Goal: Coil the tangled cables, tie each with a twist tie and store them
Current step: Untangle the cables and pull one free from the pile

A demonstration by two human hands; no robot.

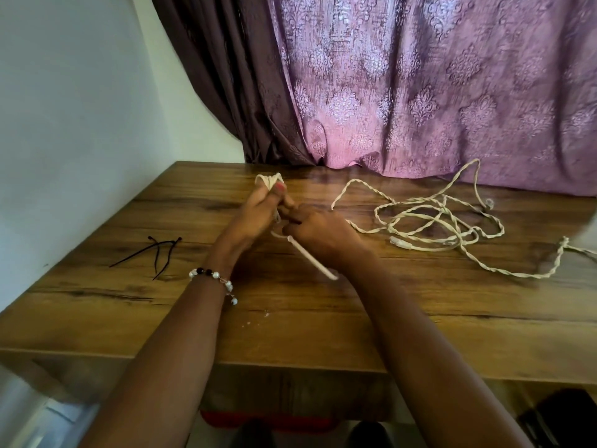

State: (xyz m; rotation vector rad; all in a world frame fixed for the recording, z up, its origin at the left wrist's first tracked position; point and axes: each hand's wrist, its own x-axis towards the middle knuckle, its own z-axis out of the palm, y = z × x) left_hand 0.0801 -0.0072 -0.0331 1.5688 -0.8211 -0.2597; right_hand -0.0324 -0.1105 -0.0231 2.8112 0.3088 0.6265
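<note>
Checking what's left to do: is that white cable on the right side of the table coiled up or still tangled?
Still tangled. The white cable sprawls in loose crossing loops on the wooden table, untied and untouched by either hand.

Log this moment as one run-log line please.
left hand: grips coiled white cable | right hand: holds white tie | tangled cables: loose on table | black ties: untouched
</note>
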